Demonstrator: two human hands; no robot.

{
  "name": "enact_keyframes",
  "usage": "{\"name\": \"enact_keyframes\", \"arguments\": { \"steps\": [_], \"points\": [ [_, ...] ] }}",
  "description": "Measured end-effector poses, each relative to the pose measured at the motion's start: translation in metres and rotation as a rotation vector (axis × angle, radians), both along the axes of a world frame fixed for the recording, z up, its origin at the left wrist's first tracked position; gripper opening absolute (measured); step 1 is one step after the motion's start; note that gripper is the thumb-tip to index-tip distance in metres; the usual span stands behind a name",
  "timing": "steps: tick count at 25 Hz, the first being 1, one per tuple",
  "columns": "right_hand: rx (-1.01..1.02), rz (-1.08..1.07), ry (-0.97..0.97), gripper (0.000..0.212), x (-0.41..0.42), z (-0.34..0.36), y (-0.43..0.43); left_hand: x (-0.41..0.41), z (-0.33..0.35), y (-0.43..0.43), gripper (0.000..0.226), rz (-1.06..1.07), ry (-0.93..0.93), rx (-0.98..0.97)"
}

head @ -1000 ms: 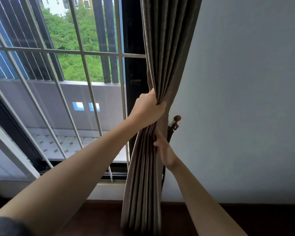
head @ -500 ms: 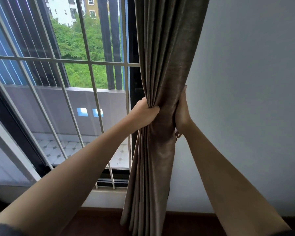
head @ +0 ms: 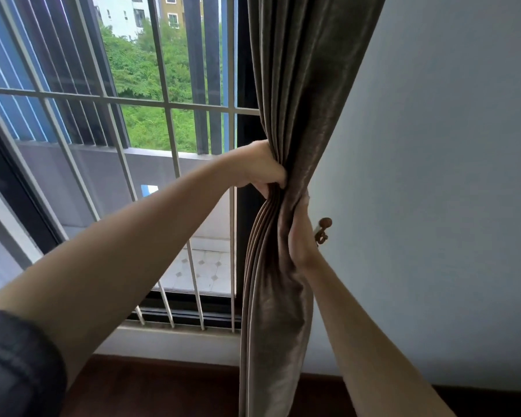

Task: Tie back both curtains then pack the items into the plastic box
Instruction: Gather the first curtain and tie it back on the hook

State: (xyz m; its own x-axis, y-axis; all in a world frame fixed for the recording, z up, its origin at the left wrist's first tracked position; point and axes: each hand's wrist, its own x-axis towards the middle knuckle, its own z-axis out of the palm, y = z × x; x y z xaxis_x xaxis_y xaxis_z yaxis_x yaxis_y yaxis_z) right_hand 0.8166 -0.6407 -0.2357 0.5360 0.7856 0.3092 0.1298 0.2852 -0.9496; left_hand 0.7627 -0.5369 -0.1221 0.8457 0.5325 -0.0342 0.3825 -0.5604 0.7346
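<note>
I stand before the window and I hold the curtain (head: 292, 94), a brown-grey one with a soft shine, which hangs at the right edge of the window, against the pale wall (head: 433, 176). The cloth is gathered into one thick bundle of folds. My left hand (head: 260, 168) is closed around this bundle from the window side; the fingers go into the folds and the grip is a full fist on the cloth. My right hand (head: 298, 233) is just below the left one, on the wall side of the bundle. Its palm presses along the cloth and the fingers go behind the folds, so I cannot see them; the grip seems to be wrapped on the curtain, but how tight it is I cannot tell. Between the two hands the bundle is narrowest, and under my right hand it becomes wider again and hangs down to the dark floor (head: 163, 386).

On the wall, just beside my right wrist, there is a small brown hook (head: 324, 228) with a round knob. It does not touch the curtain.

Behind my left arm there are the pale bars of the window grille (head: 166, 106), and through them I see a balcony with a tiled floor, green trees and some buildings. A dark sleeve (head: 15, 365) covers my left upper arm.
</note>
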Motion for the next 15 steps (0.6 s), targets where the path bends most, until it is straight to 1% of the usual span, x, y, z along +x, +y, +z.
{"name": "enact_keyframes", "arguments": {
  "steps": [2,4,6,8,9,10,12,13,14,15],
  "points": [
    [0.012,-0.025,-0.069,0.053,-0.002,-0.013,-0.003,0.005,0.005,-0.005,0.030,-0.069,0.027,-0.016],
    [-0.036,-0.060,-0.151,0.068,0.002,-0.015,-0.003,0.008,0.017,-0.014,0.026,-0.193,0.089,-0.058],
    [-0.067,-0.112,-0.213,0.065,0.008,-0.015,-0.002,0.010,0.028,-0.022,0.026,-0.298,0.131,-0.095],
    [-0.057,-0.144,-0.264,0.061,0.019,-0.017,-0.007,0.009,0.031,-0.025,0.029,-0.339,0.107,-0.140],
    [-0.056,-0.156,-0.278,0.058,0.027,-0.016,-0.012,0.006,0.028,-0.022,0.034,-0.355,0.064,-0.202],
    [-0.038,-0.152,-0.278,0.054,0.036,-0.017,-0.019,0.002,0.021,-0.016,0.040,-0.389,0.006,-0.314],
    [-0.034,-0.159,-0.272,0.045,0.057,-0.015,-0.039,-0.002,-0.007,0.001,0.059,-0.483,-0.163,-0.685],
    [-0.035,-0.164,-0.260,0.039,0.067,-0.014,-0.048,-0.002,-0.027,0.008,0.066,-0.484,-0.244,-0.851],
    [-0.024,-0.161,-0.246,0.031,0.075,-0.012,-0.058,0.001,-0.050,0.012,0.064,-0.423,-0.294,-0.939],
    [-0.013,-0.157,-0.246,0.027,0.083,-0.010,-0.067,0.007,-0.077,0.014,0.056,-0.305,-0.306,-0.941]
  ]
}}
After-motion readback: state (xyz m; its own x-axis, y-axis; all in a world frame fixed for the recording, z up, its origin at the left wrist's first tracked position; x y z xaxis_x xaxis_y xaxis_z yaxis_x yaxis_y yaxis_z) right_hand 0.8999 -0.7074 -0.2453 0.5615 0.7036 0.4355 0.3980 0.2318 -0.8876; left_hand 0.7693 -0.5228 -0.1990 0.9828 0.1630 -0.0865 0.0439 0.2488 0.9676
